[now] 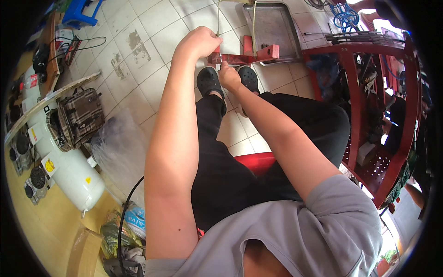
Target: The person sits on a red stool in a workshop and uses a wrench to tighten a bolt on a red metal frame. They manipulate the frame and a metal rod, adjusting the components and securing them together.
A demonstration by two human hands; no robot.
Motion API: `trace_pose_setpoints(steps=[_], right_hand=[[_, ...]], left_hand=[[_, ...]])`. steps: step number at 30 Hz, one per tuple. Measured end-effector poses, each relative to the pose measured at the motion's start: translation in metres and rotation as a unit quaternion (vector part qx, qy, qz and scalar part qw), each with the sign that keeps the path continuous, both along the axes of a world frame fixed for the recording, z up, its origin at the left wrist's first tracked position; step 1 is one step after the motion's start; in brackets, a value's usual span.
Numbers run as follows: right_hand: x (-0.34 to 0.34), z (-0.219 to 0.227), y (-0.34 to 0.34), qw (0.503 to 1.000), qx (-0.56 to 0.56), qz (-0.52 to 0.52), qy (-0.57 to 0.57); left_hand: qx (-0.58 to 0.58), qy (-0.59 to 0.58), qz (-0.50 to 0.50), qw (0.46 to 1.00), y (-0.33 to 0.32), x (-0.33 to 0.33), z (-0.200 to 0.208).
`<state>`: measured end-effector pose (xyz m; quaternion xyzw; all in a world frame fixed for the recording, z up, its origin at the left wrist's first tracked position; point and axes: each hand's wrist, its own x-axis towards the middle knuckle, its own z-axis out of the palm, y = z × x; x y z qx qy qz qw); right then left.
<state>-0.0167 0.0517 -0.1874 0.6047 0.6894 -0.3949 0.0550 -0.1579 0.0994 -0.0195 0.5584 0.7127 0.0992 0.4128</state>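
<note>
On the floor by my feet stands a red metal frame (pixel 237 59) with short upright and side pieces. My left hand (pixel 199 42) reaches over its left end. Its fingers are closed at the lower end of a thin upright rod (pixel 218 17). A similar thin rod (pixel 254 28) rises from the right part of the frame. Close below, my right hand (pixel 229 77) is closed against the near side of the frame's left end, between my dark clogs (pixel 209 81). A small, partly shiny piece shows at its fingertips, too small to name.
Behind the frame lies a grey metal tray (pixel 277 32). A red metal rack (pixel 357 48) stands at the right. On the left are a white cylindrical tank (pixel 78 182), a plaid bag (pixel 80 115), clear plastic sheeting (pixel 120 141) and a blue stool (pixel 80 14).
</note>
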Motion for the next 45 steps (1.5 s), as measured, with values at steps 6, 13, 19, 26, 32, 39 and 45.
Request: trace_pose_setpoints(steps=[6,13,19,26,32,39,45], right_hand=[[0.005,0.003,0.006,0.994,-0.052,0.009,0.095],[0.009,-0.004,-0.006,0.992,-0.020,-0.020,0.120],[0.018,-0.009,-0.005,0.991,-0.008,-0.002,0.130],[0.013,-0.031,-0.001,0.994,0.024,-0.014,0.101],[0.009,-0.038,0.023,0.997,0.061,0.036,0.043],[0.013,-0.054,0.039,0.973,0.166,0.161,-0.017],[0.006,-0.050,0.034,0.991,0.105,0.078,0.031]], left_hand=[[-0.034,-0.021,-0.023,0.999,0.003,-0.002,0.003],[-0.034,-0.015,-0.027,0.999,0.002,-0.002,0.002],[-0.049,-0.013,-0.030,0.998,0.001,-0.001,0.009],[-0.057,-0.026,-0.021,0.998,-0.001,0.001,0.021],[-0.047,-0.029,-0.007,0.998,-0.004,0.001,0.020],[-0.019,-0.006,-0.003,1.000,-0.005,-0.001,0.012],[-0.009,-0.023,0.001,1.000,-0.004,-0.001,0.010]])
